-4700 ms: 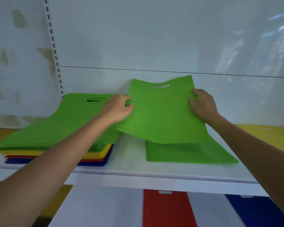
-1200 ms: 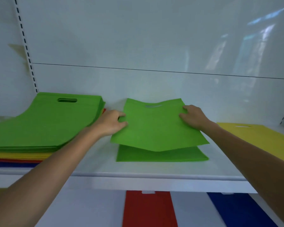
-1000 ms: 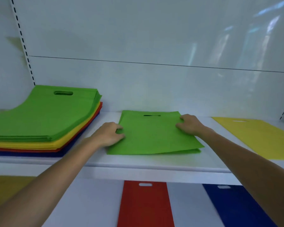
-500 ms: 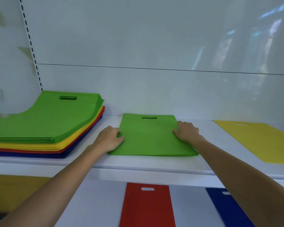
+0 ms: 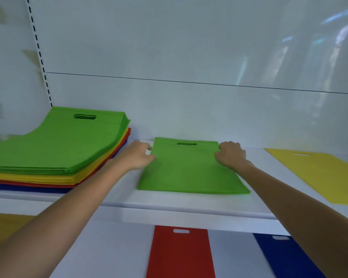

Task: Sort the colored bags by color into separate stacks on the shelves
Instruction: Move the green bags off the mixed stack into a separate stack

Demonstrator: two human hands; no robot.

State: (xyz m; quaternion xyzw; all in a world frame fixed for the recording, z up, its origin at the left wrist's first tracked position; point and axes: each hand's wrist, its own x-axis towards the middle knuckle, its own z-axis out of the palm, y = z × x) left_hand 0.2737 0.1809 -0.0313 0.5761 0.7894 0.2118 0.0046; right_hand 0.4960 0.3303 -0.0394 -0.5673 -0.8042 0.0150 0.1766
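Green bag stack [image 5: 189,171] on shelf [image 5: 169,203]; left grip [image 5: 137,155], right grip [image 5: 231,155] pinch edges.

Likely a shop: white display shelf [image 5: 189,207] on a slotted upright [image 5: 41,63], stocked with stacked colored bags [image 5: 54,149].

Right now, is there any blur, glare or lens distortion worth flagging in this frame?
Head view: the left hand at the green bag is smeared by motion blur, the right hand fairly sharp; window-like glare streaks cross the glossy back panel; the wide-angle lens leans the slotted upright and slants the shelf edge.
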